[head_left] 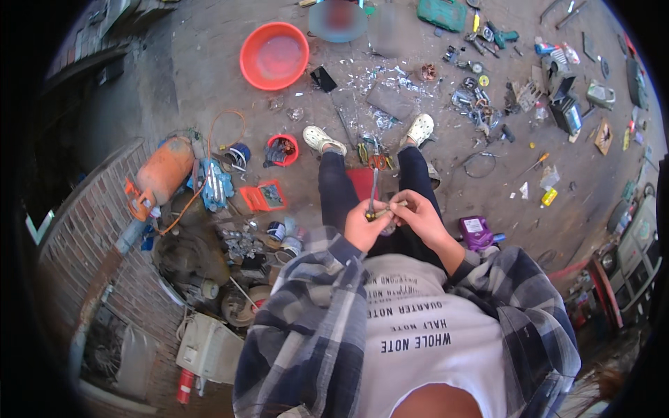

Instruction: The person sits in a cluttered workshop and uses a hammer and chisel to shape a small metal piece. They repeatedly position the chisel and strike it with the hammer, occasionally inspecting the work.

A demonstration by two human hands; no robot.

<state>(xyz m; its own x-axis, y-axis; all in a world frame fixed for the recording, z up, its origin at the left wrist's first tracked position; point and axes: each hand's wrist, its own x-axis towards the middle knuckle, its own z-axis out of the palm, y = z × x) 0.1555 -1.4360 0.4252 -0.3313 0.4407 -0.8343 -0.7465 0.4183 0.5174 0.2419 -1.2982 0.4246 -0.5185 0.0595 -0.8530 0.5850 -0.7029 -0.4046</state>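
Note:
My left hand (pixel 361 226) grips a slim metal tool (pixel 373 195) with a long shaft pointing up toward my feet and a bit of yellow and black at its lower end. My right hand (pixel 421 219) is closed, its fingertips pinching a small dull brass-coloured part (pixel 394 206) that meets the tool between both hands; its exact shape is too small to tell. Just beyond them, on the ground between my shoes, lie pliers and other handled tools (pixel 378 161), with a red object (pixel 359 182) behind my hands.
An orange gas cylinder (pixel 164 171) with a hose stands left, near red tubs (pixel 274 38), an open red case (pixel 263 196) and piled metal parts (pixel 261 244). A purple jug (pixel 477 230) sits right. Scraps and tools (pixel 474 104) litter the ground ahead. A vehicle (pixel 634 247) is at far right.

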